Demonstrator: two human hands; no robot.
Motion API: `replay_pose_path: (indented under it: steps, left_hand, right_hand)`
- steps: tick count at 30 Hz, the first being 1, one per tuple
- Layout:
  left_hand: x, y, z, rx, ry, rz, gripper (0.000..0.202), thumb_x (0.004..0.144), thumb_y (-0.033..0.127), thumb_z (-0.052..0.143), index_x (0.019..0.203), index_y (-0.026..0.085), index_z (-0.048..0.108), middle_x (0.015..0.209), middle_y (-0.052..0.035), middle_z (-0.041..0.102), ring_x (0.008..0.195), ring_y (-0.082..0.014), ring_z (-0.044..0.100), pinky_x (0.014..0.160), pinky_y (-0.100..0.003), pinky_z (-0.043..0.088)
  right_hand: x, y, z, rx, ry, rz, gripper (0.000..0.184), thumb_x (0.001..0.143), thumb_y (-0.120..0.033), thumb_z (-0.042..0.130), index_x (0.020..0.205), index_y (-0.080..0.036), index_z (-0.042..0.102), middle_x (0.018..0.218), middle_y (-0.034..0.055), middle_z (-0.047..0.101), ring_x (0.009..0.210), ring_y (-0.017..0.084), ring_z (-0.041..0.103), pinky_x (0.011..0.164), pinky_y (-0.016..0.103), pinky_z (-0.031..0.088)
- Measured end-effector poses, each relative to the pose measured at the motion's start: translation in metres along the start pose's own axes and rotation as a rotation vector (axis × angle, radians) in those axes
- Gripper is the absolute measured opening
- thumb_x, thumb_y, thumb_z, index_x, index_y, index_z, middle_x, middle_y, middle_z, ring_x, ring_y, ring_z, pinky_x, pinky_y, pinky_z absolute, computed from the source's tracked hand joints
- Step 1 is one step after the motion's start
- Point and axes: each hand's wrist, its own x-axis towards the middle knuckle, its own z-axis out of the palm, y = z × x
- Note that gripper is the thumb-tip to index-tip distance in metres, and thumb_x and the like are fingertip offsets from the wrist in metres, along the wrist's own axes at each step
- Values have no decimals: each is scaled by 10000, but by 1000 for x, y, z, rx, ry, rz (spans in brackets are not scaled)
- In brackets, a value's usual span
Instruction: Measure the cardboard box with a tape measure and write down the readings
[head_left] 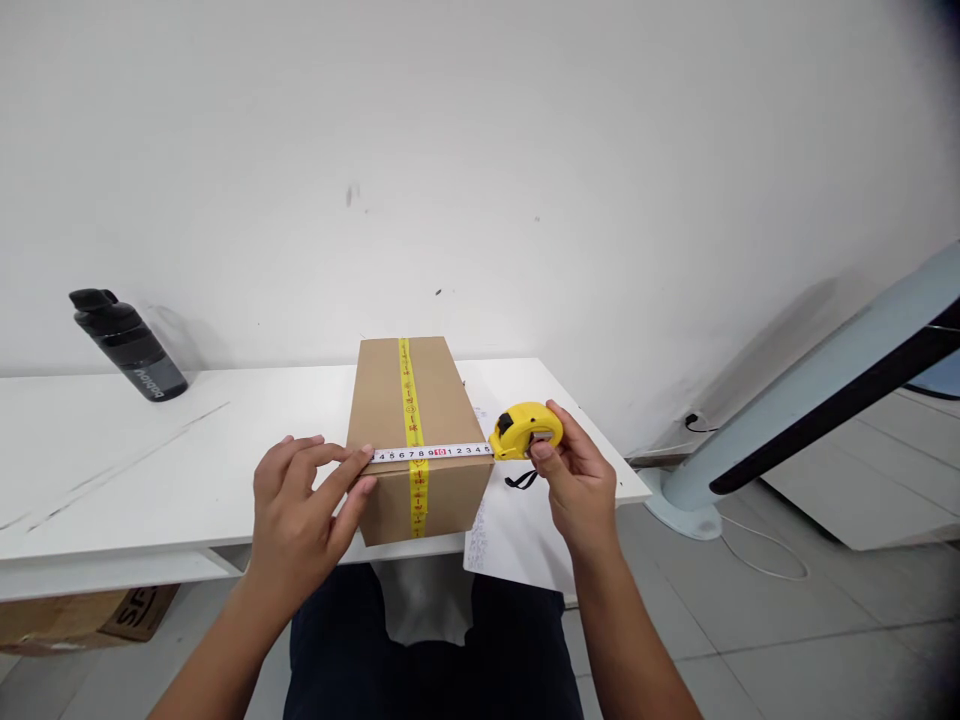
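Note:
A brown cardboard box (390, 410) sealed with yellow tape lengthwise sits at the front of the white table (150, 440). A white measuring tape blade (431, 453) lies across the box's top near its front edge. My left hand (300, 500) pinches the blade's end at the box's left edge. At the box's right side, my right hand (577, 480) grips the yellow tape measure case (525, 430), from which a black wrist strap hangs.
A dark water bottle (131, 345) stands at the table's back left by the white wall. A printed sheet of paper (517, 530) lies under the box's right side and overhangs the table edge. A cardboard box (82, 620) sits below the table. A pale blue stand (787, 400) leans on the right.

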Motion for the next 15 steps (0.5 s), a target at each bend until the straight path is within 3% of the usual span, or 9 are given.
replay_pose_path:
  steps: [3,8,15]
  left_hand:
    - [-3,-1,0,-36,-29,-15,351,889,196,691,1238,238,679,1217,-130,662,1276,-338,531,1080,-510,422]
    - [-5,-8,-6,-91,-87,11,392,908,207,685,1294,265,641,1108,-72,716,1024,-234,667,1156,-521,348]
    - [-8,-7,-4,-70,21,49,427,846,95,734,1233,264,670,964,-39,722,923,-194,675,1125,-491,394]
  right_hand:
    - [0,1,-1,3,-5,16,579,751,-448,859,1278,-248,727,1246,109,755,1098,259,713,961,400,594]
    - [2,1,-2,21,-27,52,582,744,-449,865,1273,-248,730,1252,101,753,1088,253,713,941,387,599]
    - [5,1,1,49,-31,86,597,747,-456,864,1281,-230,722,1182,90,773,1022,249,718,864,379,619]
